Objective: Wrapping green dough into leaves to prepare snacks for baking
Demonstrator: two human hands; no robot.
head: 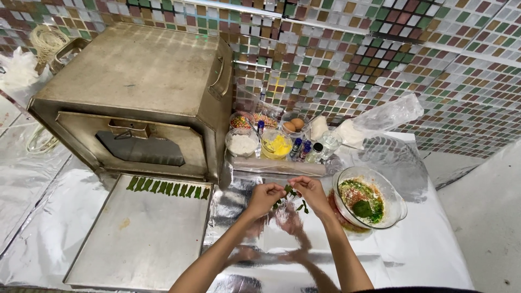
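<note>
Pinching one leafy sprig (290, 191), left hand (264, 196) and right hand (313, 194) work beside one glass bowl (395, 198).

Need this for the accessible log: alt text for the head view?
Two bare hands, left hand and right hand, pinch small green leaves over a foil-covered table. A metal tray with a row of leaf pieces lies left, before a metal box oven; a glass bowl of red and green mix sits right.
</note>
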